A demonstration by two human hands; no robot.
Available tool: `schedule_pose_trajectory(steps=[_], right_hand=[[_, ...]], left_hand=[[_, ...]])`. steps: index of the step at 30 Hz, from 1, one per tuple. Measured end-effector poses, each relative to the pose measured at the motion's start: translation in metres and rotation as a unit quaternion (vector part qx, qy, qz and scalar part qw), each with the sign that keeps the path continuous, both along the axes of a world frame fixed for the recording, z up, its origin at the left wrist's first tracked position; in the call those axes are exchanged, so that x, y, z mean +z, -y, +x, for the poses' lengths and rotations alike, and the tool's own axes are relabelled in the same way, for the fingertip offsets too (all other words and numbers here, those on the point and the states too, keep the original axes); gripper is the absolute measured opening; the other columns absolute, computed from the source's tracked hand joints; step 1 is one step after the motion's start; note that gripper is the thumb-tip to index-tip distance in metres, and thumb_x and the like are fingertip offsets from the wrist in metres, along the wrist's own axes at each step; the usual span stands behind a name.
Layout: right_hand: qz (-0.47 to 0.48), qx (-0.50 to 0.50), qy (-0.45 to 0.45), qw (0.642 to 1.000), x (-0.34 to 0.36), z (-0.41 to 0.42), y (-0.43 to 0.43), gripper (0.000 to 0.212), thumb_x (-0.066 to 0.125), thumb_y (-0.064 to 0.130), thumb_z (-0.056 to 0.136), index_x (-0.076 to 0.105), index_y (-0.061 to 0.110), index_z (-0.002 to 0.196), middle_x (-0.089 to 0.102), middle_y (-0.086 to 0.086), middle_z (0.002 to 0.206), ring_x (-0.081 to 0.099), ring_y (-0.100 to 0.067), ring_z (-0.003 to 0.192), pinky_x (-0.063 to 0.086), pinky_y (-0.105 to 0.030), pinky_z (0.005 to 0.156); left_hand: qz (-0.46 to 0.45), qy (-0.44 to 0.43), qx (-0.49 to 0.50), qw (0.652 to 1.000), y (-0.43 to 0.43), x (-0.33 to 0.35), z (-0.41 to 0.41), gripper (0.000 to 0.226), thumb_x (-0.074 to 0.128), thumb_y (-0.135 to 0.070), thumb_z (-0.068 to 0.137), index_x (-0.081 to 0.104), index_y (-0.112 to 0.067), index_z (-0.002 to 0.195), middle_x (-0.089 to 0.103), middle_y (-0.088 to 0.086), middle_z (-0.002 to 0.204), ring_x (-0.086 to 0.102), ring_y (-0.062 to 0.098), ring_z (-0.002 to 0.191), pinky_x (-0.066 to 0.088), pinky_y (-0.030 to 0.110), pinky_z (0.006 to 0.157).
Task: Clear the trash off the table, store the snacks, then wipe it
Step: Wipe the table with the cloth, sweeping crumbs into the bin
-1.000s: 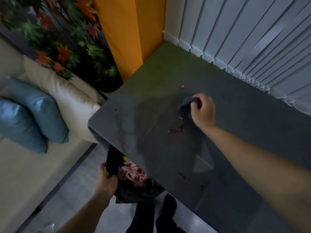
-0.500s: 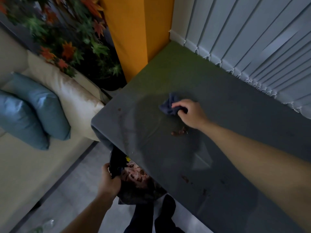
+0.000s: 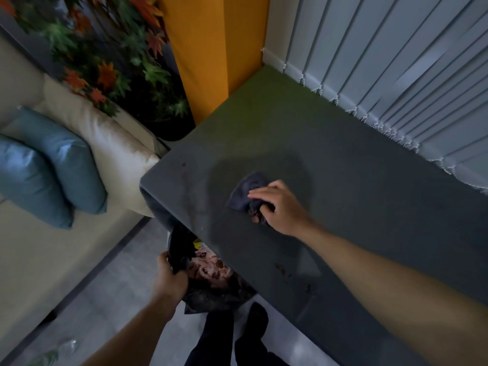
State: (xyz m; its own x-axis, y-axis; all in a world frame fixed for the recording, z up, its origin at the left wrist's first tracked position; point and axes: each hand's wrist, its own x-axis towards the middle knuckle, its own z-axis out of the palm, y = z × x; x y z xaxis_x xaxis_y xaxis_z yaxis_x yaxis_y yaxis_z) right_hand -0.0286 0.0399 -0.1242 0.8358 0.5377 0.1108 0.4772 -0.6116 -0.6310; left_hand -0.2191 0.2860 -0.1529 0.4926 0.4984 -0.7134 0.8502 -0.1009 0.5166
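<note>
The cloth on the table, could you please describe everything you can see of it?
The cloth is a small, dark blue-grey rag, soft and crumpled into a loose wad with folds and creases rather than laid flat. It lies on the dark grey table, near its left end. The right hand presses on it from the right, fingers over its top and gripping its lower bunched part, where a few reddish crumbs seem gathered. Its far left side is uncovered.
</note>
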Motion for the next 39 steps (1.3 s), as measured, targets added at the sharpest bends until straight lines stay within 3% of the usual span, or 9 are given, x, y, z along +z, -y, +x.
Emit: schedule_pose_trajectory(steps=[5, 15, 24, 28, 33, 36, 39], right_hand=[[-0.012, -0.219, 0.013, 0.975, -0.003, -0.007, 0.008, 0.039, 0.059, 0.001, 0.081, 0.073, 0.016, 0.114, 0.073, 0.000, 0.110, 0.051, -0.026, 0.100, 0.048, -0.036, 0.090], [-0.010, -0.022, -0.034, 0.999, -0.003, -0.097, -0.037, 0.038, 0.057, 0.010, 0.085, 0.070, 0.017, 0.120, 0.069, 0.005, 0.121, 0.049, -0.021, 0.106, 0.045, -0.030, 0.096], [0.003, 0.120, -0.054, 0.991, 0.003, -0.167, -0.052, 0.038, 0.042, 0.014, 0.089, 0.067, 0.009, 0.118, 0.066, -0.004, 0.118, 0.051, -0.028, 0.101, 0.047, -0.036, 0.090], [0.053, 0.040, -0.041, 0.997, 0.011, -0.169, -0.052, 0.026, 0.046, 0.013, 0.088, 0.063, 0.011, 0.107, 0.062, -0.005, 0.106, 0.051, -0.026, 0.096, 0.045, -0.038, 0.088], [0.129, -0.177, 0.042, 0.975, 0.019, -0.130, -0.042, 0.023, 0.049, 0.008, 0.085, 0.062, 0.010, 0.104, 0.061, -0.006, 0.101, 0.051, -0.024, 0.094, 0.040, -0.029, 0.088], [0.089, -0.255, 0.038, 0.962, 0.013, -0.101, -0.025, 0.030, 0.049, 0.003, 0.086, 0.061, 0.011, 0.112, 0.062, -0.005, 0.111, 0.047, -0.024, 0.102, 0.041, -0.029, 0.092], [0.015, -0.218, -0.033, 0.975, 0.006, -0.101, -0.023, 0.033, 0.055, 0.001, 0.085, 0.064, 0.014, 0.114, 0.064, -0.004, 0.114, 0.047, -0.025, 0.106, 0.045, -0.043, 0.094]], left_hand=[[0.004, -0.009, 0.003, 1.000, 0.005, 0.007, -0.006, 0.055, 0.050, -0.006, 0.093, 0.028, -0.027, 0.138, 0.056, 0.014, 0.113, 0.060, 0.036, 0.098, 0.058, 0.055, 0.079], [0.000, 0.001, 0.023, 1.000, 0.017, 0.014, -0.024, 0.052, 0.049, -0.007, 0.092, 0.030, -0.027, 0.137, 0.054, 0.010, 0.110, 0.057, 0.032, 0.099, 0.057, 0.053, 0.083], [-0.011, 0.016, 0.042, 0.999, 0.015, 0.013, -0.034, 0.052, 0.054, -0.002, 0.089, 0.032, -0.027, 0.130, 0.056, 0.016, 0.115, 0.059, 0.037, 0.101, 0.056, 0.057, 0.084], [-0.005, 0.018, 0.035, 0.999, 0.012, 0.014, -0.041, 0.053, 0.052, -0.003, 0.091, 0.031, -0.024, 0.135, 0.054, 0.012, 0.112, 0.059, 0.035, 0.101, 0.056, 0.056, 0.084], [-0.002, 0.018, 0.036, 0.999, 0.008, 0.016, -0.047, 0.053, 0.051, -0.005, 0.092, 0.031, -0.024, 0.136, 0.054, 0.012, 0.114, 0.057, 0.036, 0.104, 0.055, 0.056, 0.086], [-0.002, 0.017, 0.033, 0.999, 0.006, 0.017, -0.047, 0.055, 0.051, -0.004, 0.092, 0.029, -0.023, 0.138, 0.053, 0.013, 0.118, 0.057, 0.037, 0.108, 0.055, 0.056, 0.088], [-0.005, 0.016, 0.033, 0.999, 0.005, 0.016, -0.047, 0.054, 0.052, -0.006, 0.093, 0.029, -0.024, 0.138, 0.054, 0.013, 0.117, 0.058, 0.036, 0.104, 0.056, 0.055, 0.085]])
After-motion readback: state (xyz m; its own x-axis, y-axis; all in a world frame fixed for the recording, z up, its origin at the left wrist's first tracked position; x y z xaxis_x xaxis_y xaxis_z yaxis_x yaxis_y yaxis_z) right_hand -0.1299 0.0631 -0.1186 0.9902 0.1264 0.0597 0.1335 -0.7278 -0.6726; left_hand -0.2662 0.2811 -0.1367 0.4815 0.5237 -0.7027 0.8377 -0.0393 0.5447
